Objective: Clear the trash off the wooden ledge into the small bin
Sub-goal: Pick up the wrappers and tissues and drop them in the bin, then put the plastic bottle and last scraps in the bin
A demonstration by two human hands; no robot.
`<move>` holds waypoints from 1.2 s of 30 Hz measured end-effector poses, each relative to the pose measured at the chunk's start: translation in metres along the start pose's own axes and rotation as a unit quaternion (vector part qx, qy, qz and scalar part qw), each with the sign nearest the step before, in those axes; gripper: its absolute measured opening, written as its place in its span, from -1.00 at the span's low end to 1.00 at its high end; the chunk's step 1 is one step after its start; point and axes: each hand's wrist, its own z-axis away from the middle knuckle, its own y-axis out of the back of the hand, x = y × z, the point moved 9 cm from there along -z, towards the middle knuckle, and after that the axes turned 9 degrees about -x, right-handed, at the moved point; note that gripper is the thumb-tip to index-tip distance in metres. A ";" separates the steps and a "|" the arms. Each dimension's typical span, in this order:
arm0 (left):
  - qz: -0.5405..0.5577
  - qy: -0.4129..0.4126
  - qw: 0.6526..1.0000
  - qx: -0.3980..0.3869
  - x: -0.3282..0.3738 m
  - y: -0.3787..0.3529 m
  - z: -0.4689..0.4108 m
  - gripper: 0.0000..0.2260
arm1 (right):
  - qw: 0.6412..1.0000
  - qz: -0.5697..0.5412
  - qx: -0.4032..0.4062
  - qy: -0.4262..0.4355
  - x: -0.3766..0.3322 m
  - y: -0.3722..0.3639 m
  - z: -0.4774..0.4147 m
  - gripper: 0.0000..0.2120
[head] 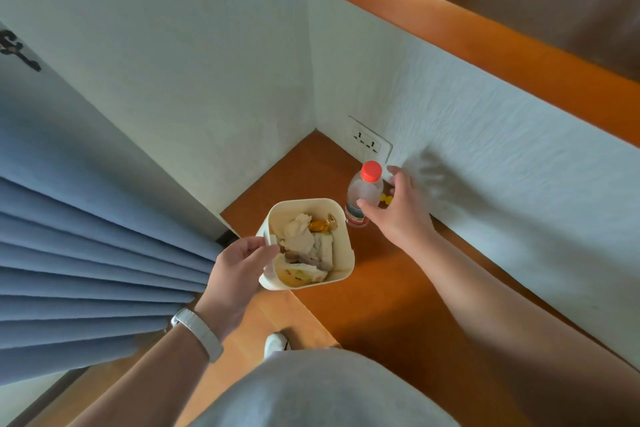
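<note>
Trash: one clear plastic bottle with red cap [364, 192], upright on the orange wooden ledge [381, 288]; one small yellow scrap [386, 199], mostly hidden.
Bin: one small cream plastic bin [298, 202], crumpled contents uncountable.
Grips: left grip [237, 269] clamped on bin rim; right grip [398, 211] spread apart at bottle.

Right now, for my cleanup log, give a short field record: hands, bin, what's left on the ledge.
small bin: cream, holds crumpled paper and wrappers
bottle: upright on the wooden ledge, red cap
yellow wrapper: on ledge behind bottle, partly hidden
left hand: grips the bin's rim
right hand: open, thumb touching the bottle
</note>
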 end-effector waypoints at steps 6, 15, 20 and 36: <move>-0.008 0.014 1.000 0.023 -0.003 0.003 -0.005 -0.87 | 0.999 -0.007 -0.036 0.014 0.000 -0.022 -0.022 -0.17; -0.009 0.016 0.999 0.041 -0.003 0.012 -0.008 -0.86 | 0.990 -0.112 0.068 0.048 -0.019 0.013 -0.006 -0.45; 0.017 0.015 0.999 0.041 0.000 0.018 -0.009 -0.85 | 0.949 -0.268 0.120 0.116 -0.059 0.052 0.027 -0.60; 0.016 -0.029 0.999 -0.012 0.017 0.022 0.001 -0.81 | 0.935 -0.315 -0.068 0.148 -0.129 -0.017 0.072 -0.58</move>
